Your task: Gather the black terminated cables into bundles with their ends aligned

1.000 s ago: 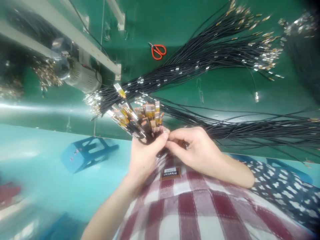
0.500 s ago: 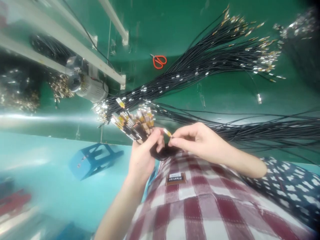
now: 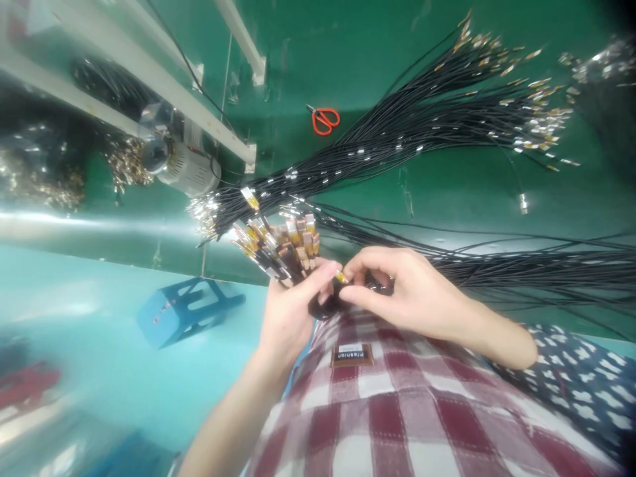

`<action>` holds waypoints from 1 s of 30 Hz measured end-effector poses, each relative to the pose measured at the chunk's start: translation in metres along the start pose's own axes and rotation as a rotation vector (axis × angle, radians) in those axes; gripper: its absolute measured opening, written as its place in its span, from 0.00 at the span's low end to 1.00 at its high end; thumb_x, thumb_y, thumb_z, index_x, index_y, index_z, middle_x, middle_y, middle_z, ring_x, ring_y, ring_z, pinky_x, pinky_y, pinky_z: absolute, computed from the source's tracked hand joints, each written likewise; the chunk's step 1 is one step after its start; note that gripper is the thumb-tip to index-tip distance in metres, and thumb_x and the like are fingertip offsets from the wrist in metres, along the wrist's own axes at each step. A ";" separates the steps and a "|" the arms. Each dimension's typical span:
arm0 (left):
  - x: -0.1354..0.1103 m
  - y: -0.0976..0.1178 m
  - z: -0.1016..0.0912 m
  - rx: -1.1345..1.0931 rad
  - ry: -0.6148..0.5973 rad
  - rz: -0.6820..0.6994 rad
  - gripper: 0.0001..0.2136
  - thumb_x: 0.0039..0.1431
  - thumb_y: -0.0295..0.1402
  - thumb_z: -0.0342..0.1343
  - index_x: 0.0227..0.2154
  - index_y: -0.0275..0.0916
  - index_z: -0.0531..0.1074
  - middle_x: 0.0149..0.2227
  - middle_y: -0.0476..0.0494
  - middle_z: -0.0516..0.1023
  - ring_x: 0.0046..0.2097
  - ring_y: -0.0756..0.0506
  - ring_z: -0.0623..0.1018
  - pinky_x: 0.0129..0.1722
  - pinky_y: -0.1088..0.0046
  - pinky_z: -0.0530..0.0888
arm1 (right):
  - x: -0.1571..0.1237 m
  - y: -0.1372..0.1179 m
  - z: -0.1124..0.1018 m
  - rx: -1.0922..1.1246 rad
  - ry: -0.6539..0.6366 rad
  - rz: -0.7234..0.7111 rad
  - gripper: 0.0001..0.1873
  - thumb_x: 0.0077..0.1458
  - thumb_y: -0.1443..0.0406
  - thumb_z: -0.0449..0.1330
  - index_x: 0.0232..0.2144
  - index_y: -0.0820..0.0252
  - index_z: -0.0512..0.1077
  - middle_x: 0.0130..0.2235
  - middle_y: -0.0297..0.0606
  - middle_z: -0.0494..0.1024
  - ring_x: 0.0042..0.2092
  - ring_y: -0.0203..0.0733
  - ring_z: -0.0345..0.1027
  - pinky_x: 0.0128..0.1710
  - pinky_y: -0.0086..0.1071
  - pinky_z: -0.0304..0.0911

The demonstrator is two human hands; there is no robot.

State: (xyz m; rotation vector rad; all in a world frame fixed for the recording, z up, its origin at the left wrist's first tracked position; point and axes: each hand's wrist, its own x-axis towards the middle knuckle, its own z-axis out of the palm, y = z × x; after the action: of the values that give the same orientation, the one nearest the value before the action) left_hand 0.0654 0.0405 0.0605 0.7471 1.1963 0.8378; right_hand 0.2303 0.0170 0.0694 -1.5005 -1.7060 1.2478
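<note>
My left hand [image 3: 293, 308] is closed around a bundle of thin black cables, whose flat silver-and-yellow connector ends [image 3: 283, 242] fan out above the thumb. One connector sticks up higher than the others. At the left thumb tip lies a single cable's yellow-and-silver connector [image 3: 340, 275]. My right hand [image 3: 397, 281] has its thumb and index finger at the lower end of this connector, pinching the cable there, though the contact is partly hidden. Dark cable shows below and between the two hands, in front of the checked apron [image 3: 387, 397].
Long black cable bundles [image 3: 397, 132] stretch over the green table [image 3: 298, 40]. Red-handled scissors [image 3: 325, 121] lie behind them. A grey motor [image 3: 191, 169] and metal posts [image 3: 243, 40] stand at the left. A blue stool [image 3: 183, 311] is on the floor.
My right hand has brought the single connector against my left thumb, and its index finger is more arched. The view has shifted slightly.
</note>
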 end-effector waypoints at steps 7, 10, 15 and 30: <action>-0.004 -0.003 0.003 0.011 -0.001 0.025 0.04 0.47 0.28 0.64 0.22 0.35 0.76 0.19 0.51 0.68 0.23 0.54 0.65 0.24 0.77 0.64 | 0.006 0.001 0.008 0.564 -0.085 0.217 0.09 0.53 0.63 0.61 0.24 0.63 0.74 0.25 0.34 0.76 0.24 0.31 0.61 0.24 0.27 0.54; -0.003 -0.005 0.003 0.038 0.006 0.048 0.04 0.48 0.29 0.64 0.22 0.35 0.75 0.19 0.51 0.68 0.23 0.54 0.66 0.25 0.77 0.64 | 0.008 0.005 0.010 0.735 -0.111 0.333 0.10 0.51 0.62 0.63 0.24 0.64 0.74 0.24 0.33 0.76 0.20 0.28 0.54 0.18 0.25 0.47; -0.004 -0.004 0.002 0.016 0.023 0.024 0.06 0.48 0.29 0.64 0.21 0.35 0.74 0.18 0.51 0.67 0.22 0.53 0.67 0.26 0.76 0.66 | 0.007 0.010 0.008 0.739 -0.202 0.309 0.13 0.55 0.59 0.59 0.28 0.65 0.75 0.27 0.35 0.77 0.21 0.27 0.54 0.19 0.24 0.49; -0.002 -0.007 0.002 -0.035 0.044 0.013 0.07 0.42 0.27 0.67 0.25 0.34 0.75 0.23 0.50 0.72 0.22 0.55 0.66 0.23 0.78 0.63 | -0.003 0.006 0.019 0.449 0.098 0.166 0.10 0.54 0.61 0.61 0.26 0.62 0.75 0.27 0.36 0.78 0.27 0.35 0.68 0.28 0.28 0.64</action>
State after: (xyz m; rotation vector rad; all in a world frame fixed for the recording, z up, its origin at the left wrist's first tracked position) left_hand 0.0679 0.0351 0.0564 0.7117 1.2137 0.8879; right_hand 0.2170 0.0082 0.0565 -1.4173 -1.1557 1.4959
